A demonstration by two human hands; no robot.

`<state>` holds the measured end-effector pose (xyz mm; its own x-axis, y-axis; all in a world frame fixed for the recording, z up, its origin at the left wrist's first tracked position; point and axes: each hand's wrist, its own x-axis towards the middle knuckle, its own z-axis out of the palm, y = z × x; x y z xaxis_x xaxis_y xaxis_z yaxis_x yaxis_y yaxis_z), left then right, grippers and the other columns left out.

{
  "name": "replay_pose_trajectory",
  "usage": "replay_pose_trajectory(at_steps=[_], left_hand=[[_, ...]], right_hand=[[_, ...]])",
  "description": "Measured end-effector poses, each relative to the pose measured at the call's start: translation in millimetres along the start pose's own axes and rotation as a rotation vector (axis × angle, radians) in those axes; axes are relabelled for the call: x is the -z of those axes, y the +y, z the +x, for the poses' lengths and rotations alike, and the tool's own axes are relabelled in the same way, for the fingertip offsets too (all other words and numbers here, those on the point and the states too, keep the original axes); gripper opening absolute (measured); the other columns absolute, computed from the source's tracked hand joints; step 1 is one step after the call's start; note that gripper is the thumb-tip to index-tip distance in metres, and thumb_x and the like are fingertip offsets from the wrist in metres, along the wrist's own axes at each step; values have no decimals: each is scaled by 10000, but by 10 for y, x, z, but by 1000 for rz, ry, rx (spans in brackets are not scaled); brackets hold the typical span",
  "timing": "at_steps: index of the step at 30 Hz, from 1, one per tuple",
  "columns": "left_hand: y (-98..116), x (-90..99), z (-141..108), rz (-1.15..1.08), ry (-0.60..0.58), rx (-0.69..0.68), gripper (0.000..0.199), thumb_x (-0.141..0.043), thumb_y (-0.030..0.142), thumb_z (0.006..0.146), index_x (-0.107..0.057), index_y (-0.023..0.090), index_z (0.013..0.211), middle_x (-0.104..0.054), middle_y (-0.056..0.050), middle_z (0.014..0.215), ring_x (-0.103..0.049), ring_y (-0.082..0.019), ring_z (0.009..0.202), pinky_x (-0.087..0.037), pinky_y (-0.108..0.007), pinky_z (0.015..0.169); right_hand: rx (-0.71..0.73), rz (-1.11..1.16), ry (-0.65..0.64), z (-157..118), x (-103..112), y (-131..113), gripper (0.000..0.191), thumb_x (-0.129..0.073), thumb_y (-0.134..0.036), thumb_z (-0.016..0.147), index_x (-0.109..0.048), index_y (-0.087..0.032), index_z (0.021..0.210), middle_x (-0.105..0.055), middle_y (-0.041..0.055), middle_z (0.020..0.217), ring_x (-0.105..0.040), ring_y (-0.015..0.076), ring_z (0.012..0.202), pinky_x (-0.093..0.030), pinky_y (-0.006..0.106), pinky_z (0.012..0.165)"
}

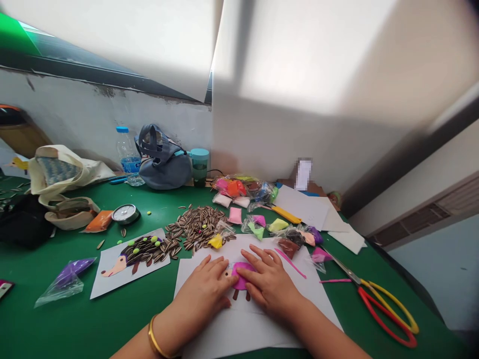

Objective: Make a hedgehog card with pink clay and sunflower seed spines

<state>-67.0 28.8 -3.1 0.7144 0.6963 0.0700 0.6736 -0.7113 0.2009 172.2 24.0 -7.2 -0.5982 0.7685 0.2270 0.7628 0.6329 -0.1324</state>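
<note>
On white paper in front of me lies a flat animal figure with a magenta clay body, a pale head with an eye, and brown legs. My left hand rests on the paper at the figure's left, fingers stretched out, covering part of the head. My right hand lies over the magenta clay's right side, fingers spread and fingertips pressing on it. Neither hand grips anything. A thin pink clay strip lies on the paper beyond my right hand.
A sunflower seed pile sits beyond the paper. A finished-looking hedgehog picture and a bagged purple clay packet lie left. Scissors lie right. Behind stand a bottle, a blue-grey bag and a cup.
</note>
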Motion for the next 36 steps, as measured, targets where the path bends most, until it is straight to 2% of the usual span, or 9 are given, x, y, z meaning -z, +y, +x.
replay_pose_trajectory(at_steps=[15,21,29,36], left_hand=[[-25,-23,0,-7,17,-10,647,-856,268,693,-576,270,1276,-566,-180,1354,-524,-356,1274,-375,-626,1070],[-22,-6,-3,-19,33,-4,644,-847,258,700,-572,279,1282,-580,-161,1342,-530,-345,1269,-378,-612,1076],[-21,-13,-7,-27,50,-3,623,-837,238,707,-574,279,1270,-573,-157,1353,-524,-338,1278,-374,-609,1080],[-42,-40,-6,-20,37,13,735,-859,260,678,-531,244,1335,-580,-169,1354,-531,-345,1270,-376,-604,1086]], right_hand=[[-38,-18,33,78,-24,-66,331,-521,-318,942,-618,-363,1256,-450,30,1510,-338,290,1413,-252,494,1061],[6,-5,45,63,-40,-73,316,-541,-352,928,-632,-379,1230,-432,12,1522,-321,289,1422,-234,499,1082],[-42,-19,60,105,-26,-121,334,-542,-320,930,-630,-372,1247,-444,28,1514,-343,300,1409,-245,500,1074],[-53,-8,63,89,-35,-78,322,-531,-302,933,-649,-338,1231,-459,41,1503,-332,304,1415,-261,506,1069]])
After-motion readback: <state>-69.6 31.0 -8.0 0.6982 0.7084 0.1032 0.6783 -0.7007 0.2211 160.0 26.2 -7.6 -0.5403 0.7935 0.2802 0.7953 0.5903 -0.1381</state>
